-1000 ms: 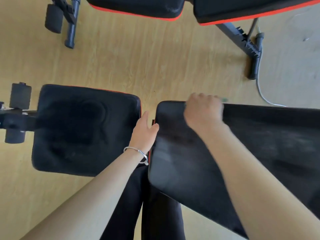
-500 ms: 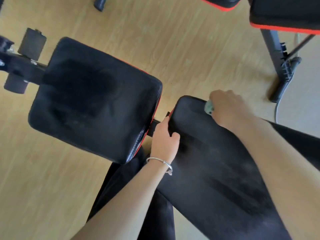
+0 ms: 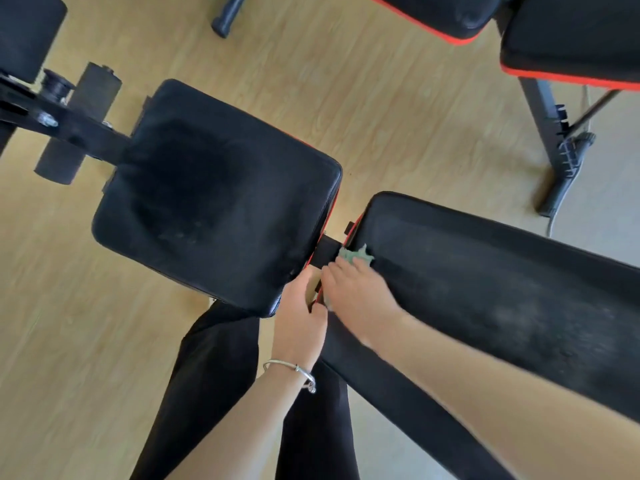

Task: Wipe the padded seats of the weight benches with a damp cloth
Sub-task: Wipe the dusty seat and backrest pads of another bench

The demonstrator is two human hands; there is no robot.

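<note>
A: Right hand (image 3: 360,299), compared with half a second earlier: it has travelled from the far corner of the long black padded backrest (image 3: 502,292) to that pad's near end, beside the gap.

B: And the small pale-green damp cloth (image 3: 356,255)?

A: It lies bunched under the right hand's fingers, pressed on the backrest's end next to the black frame bar (image 3: 323,251); only its front corner shows. The fingers are curled down on it.

B: The left hand (image 3: 299,323)?

A: It closes on the backrest's near corner, touching the right hand. A silver bangle (image 3: 294,370) circles that wrist.

B: What does the shift imply?

A: Probably that the stroke across this end is done. The rest of the backrest looks dusty, so most of it remains.

B: Orientation?

A: The backrest's long axis runs from the gap toward the lower right. The squarish black seat pad (image 3: 218,199) continues that line to the upper left, ending at the grey foam rollers (image 3: 97,88).
</note>
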